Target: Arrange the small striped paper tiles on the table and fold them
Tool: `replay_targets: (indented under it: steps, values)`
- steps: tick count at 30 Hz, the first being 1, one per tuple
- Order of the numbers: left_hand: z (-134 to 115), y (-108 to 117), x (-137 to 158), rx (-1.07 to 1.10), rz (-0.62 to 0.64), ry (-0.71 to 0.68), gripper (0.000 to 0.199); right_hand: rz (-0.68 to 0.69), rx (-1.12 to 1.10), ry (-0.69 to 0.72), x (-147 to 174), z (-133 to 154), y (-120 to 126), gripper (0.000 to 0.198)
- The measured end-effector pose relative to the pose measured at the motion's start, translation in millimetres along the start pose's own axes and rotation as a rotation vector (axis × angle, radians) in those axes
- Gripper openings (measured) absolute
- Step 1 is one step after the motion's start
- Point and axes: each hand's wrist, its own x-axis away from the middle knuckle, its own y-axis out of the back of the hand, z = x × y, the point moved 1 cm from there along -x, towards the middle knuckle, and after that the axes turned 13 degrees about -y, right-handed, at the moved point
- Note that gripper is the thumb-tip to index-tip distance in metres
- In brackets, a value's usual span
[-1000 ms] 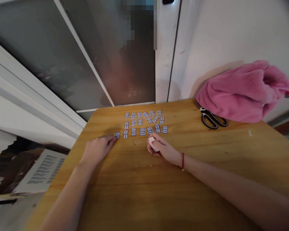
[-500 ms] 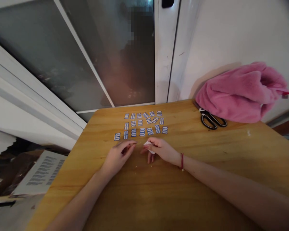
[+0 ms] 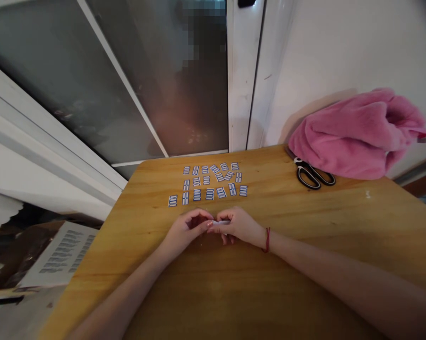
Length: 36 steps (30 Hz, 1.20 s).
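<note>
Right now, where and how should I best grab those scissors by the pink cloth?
Probably by the scissors' handle loops, coming from the near side with your right hand: the loops face you, uncovered, while the blades seem tucked under the pink cloth.

No words or numbers can be made out: the rows of grey print on the white panel (image 3: 67, 248) at eight o'clock are too small, as are the blue marks on the small cards (image 3: 206, 180) just off centre toward six o'clock.
</note>
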Motion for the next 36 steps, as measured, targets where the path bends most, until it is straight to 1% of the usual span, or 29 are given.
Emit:
replay_targets:
  steps: [5, 8, 10, 12, 15, 17, 19, 21, 23, 24, 26, 27, 29, 32, 34, 36]
  values:
    - [2.5, 2.8, -1.4, 0.053, 0.035, 0.057, 0.018, -0.028, 0.048, 0.016, -0.2, -1.0, 0.0, 0.038]
    - [2.7, 6.4, 0.1, 0.053, -0.037, 0.067, 0.02, 0.02, -0.003, 0.058, 0.8, 2.4, 1.7, 0.037]
    - [1.7, 12.3, 1.0, 0.025, -0.116, 0.048, 0.021, 0.056, -0.042, 0.076, 1.0, 4.1, 3.3, 0.035]
    - [-1.0, 22.1, 1.0, -0.028, -0.214, 0.018, 0.023, 0.063, -0.066, 0.078, 0.2, 4.2, 4.8, 0.034]
    - [-8.1, 43.3, -1.9, -0.162, -0.43, -0.032, 0.026, 0.032, -0.092, 0.066, -2.1, 2.5, 6.3, 0.033]
    - [-13.5, 59.0, -6.2, -0.31, -0.589, -0.074, 0.027, 0.01, -0.1, 0.063, -3.5, 1.7, 6.7, 0.033]
    - [-17.1, 73.2, -12.6, -0.539, -0.677, -0.134, 0.026, -0.028, -0.097, 0.085, -4.2, 1.6, 7.2, 0.034]
    - [-16.5, 84.8, -19.9, -0.786, -0.661, -0.207, 0.024, -0.069, -0.099, 0.121, -4.4, 1.7, 7.8, 0.036]
    - [-10.1, 94.2, -26.0, -1.023, -0.576, -0.255, 0.023, -0.096, -0.109, 0.143, -4.5, 1.6, 8.2, 0.036]
    - [-4.8, 98.1, -28.1, -1.123, -0.506, -0.256, 0.023, -0.099, -0.117, 0.144, -4.7, 1.4, 8.3, 0.035]
    - [8.3, 103.7, -30.5, -1.268, -0.299, -0.235, 0.024, -0.098, -0.147, 0.148, -5.2, 0.7, 8.4, 0.034]
    - [15.1, 105.4, -30.7, -1.308, -0.192, -0.219, 0.025, -0.094, -0.167, 0.158, -5.6, 0.4, 8.3, 0.034]
    - [25.6, 107.1, -29.8, -1.346, -0.108, -0.186, 0.026, -0.08, -0.211, 0.188, -6.3, -0.2, 8.0, 0.033]
    - [31.8, 105.8, -28.3, -1.347, -0.101, -0.141, 0.026, -0.062, -0.247, 0.223, -6.7, 0.5, 7.5, 0.031]
    - [31.3, 105.0, -27.6, -1.337, -0.101, -0.113, 0.027, -0.064, -0.268, 0.207, -6.6, 2.4, 8.0, 0.029]
    - [29.8, 106.2, -27.0, -1.319, -0.097, -0.096, 0.027, -0.059, -0.316, 0.161, -6.3, 5.2, 9.6, 0.027]
